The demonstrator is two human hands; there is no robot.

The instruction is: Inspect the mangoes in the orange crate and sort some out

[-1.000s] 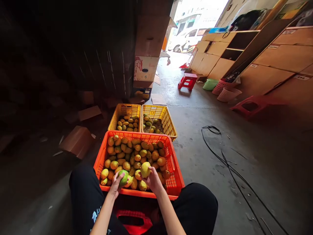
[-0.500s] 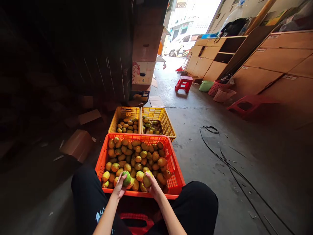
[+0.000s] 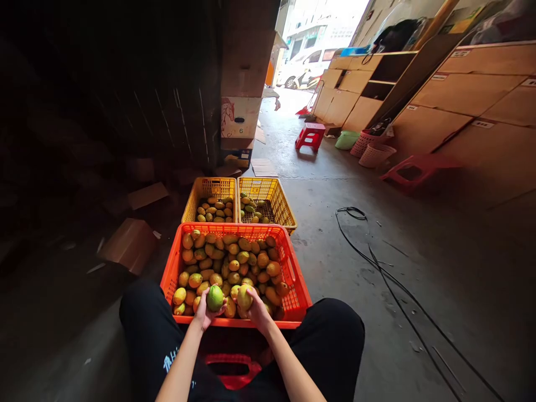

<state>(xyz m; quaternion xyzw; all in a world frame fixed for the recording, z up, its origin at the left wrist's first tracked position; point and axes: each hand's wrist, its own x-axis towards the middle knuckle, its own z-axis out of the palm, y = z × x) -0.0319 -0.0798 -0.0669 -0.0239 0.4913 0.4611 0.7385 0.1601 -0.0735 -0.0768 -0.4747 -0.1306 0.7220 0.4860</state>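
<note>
My left hand [image 3: 205, 314] is wrapped around a green oval fruit [image 3: 215, 298] that looks like a small mango. In my right hand [image 3: 258, 311] is a yellow-green fruit [image 3: 244, 297] of the same kind. Both hands are over the near side of a red-orange plastic crate [image 3: 298, 306], side by side with a small gap between them. Many yellow, orange and greenish fruits [image 3: 228, 262] fill the crate in a loose heap below and beyond my hands.
Behind the crate stand two yellow crates [image 3: 190, 206] with fewer fruits. A cardboard box [image 3: 129, 245] lies at the left. Black cable [image 3: 389, 274] runs over the floor at the right. Red stools [image 3: 310, 135], baskets [image 3: 376, 155] and wooden cabinets [image 3: 460, 89] are farther off.
The green fruit has turned and now shows more fully in my left hand. The fruit in my right hand has turned too. The whole view has shifted slightly.
</note>
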